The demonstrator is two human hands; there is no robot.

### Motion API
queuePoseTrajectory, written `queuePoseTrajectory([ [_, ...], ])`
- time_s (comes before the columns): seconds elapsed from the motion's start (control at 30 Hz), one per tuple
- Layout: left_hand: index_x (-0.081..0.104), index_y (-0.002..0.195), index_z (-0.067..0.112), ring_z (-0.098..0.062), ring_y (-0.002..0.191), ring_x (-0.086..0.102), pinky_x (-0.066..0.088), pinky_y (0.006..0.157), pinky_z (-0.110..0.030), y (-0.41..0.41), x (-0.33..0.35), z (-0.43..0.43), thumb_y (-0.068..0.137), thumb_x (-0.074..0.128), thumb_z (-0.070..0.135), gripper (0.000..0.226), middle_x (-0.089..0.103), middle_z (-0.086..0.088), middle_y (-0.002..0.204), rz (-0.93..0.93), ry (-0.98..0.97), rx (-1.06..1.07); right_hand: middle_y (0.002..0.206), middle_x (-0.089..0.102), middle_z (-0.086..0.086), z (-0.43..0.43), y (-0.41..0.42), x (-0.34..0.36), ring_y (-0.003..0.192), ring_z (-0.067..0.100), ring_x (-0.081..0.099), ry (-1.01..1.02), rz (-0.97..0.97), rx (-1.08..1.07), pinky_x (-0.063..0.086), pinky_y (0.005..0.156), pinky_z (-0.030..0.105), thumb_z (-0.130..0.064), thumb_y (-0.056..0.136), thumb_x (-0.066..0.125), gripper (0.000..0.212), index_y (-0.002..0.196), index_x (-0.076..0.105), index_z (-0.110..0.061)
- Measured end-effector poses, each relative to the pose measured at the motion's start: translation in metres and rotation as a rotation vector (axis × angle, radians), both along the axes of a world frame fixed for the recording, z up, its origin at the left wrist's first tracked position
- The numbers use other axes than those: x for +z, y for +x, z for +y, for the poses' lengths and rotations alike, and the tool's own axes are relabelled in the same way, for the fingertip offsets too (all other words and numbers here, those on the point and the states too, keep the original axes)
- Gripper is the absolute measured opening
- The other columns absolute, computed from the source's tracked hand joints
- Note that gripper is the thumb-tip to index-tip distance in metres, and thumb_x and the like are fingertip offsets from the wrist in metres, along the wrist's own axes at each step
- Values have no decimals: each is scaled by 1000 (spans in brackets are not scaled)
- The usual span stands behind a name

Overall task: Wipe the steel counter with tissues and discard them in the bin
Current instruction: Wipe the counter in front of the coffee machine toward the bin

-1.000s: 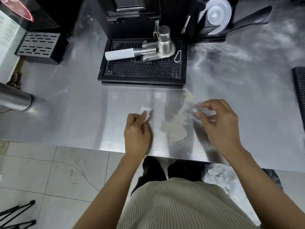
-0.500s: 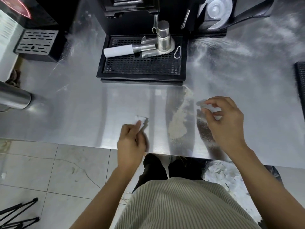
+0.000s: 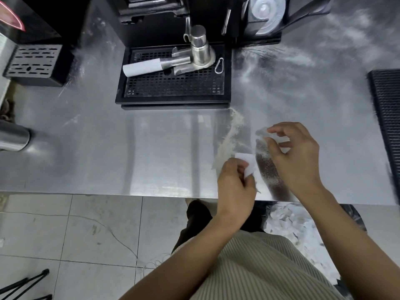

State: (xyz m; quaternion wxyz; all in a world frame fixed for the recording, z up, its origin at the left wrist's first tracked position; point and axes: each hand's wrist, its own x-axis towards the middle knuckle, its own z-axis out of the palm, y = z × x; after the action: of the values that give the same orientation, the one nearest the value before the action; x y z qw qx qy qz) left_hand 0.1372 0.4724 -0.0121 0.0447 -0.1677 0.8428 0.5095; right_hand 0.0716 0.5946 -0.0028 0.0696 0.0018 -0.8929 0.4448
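I see the steel counter (image 3: 104, 148) from above, and I'll place everything off the black drip tray (image 3: 174, 83) at the back of it. My left hand (image 3: 236, 187) sits in front of the tray's right corner, close to the counter's near edge, fingers pinched on a folded white tissue (image 3: 246, 164) that pokes out past the knuckles and presses down at the near end of a pale powder streak (image 3: 229, 139). That streak runs from just in front of the tray's right corner toward me. My right hand (image 3: 296, 156) is further right of the tray, just beside the left hand but not touching it, fingers curled around a second white tissue (image 3: 281, 144), mostly hidden by the fingers. Between the two hands there's a darker gritty patch (image 3: 268, 169) on the steel reaching to the near edge. On the tray lie a steel tamper (image 3: 200, 48), a white-handled tool (image 3: 145, 67) and a small metal clip (image 3: 219, 65). Right of the tray the steel is cloudy with white smears (image 3: 292, 68). Below the counter edge, in front of the tray and under my right forearm, the bin (image 3: 287, 224) shows crumpled white paper inside. Far right of the tray a black ribbed mat (image 3: 387, 118) is cut off by the frame.
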Motion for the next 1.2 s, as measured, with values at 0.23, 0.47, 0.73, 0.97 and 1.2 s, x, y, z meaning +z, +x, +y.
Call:
queuePoseTrajectory([
  [0.23, 58, 96, 14, -6, 55, 56, 45, 53, -15, -1, 28, -76, 87, 58, 6, 13, 58, 3, 72, 54, -94, 246, 107, 56, -9, 14, 3, -2, 96, 14, 58, -8, -10, -35, 48, 82, 20, -4, 89, 64, 18, 103, 68, -14],
  [0.47, 61, 103, 7, -5, 70, 51, 36, 63, -3, -29, -8, -63, 87, 52, 3, 19, 60, -4, 89, 89, -292, 135, 104, 56, -10, 20, 3, -2, 95, 10, 56, 18, 18, -61, 48, 85, 25, -3, 88, 64, 19, 103, 68, -14],
  [0.73, 69, 95, 11, -10, 72, 52, 39, 68, -16, -49, 6, -47, 85, 54, 4, 20, 59, -5, 84, 198, -271, 38, 105, 57, -9, 32, 5, -2, 96, 10, 57, 36, 32, -58, 46, 86, 25, -6, 90, 64, 16, 103, 68, -14],
  [0.97, 68, 108, 7, -15, 70, 48, 32, 69, -13, -66, -13, -80, 89, 46, -1, 30, 53, -11, 89, 177, -501, 99, 104, 58, -9, 38, 2, -4, 96, 10, 57, 37, 29, -59, 42, 87, 12, -5, 91, 63, 16, 104, 68, -12],
  [1.2, 65, 118, 4, 1, 70, 45, 39, 79, -4, -79, -14, -18, 90, 52, -3, 32, 50, -2, 89, 267, -264, -156, 105, 58, -9, 34, -1, -5, 94, 10, 56, 25, 7, -50, 38, 85, 5, -6, 91, 63, 16, 104, 68, -13],
])
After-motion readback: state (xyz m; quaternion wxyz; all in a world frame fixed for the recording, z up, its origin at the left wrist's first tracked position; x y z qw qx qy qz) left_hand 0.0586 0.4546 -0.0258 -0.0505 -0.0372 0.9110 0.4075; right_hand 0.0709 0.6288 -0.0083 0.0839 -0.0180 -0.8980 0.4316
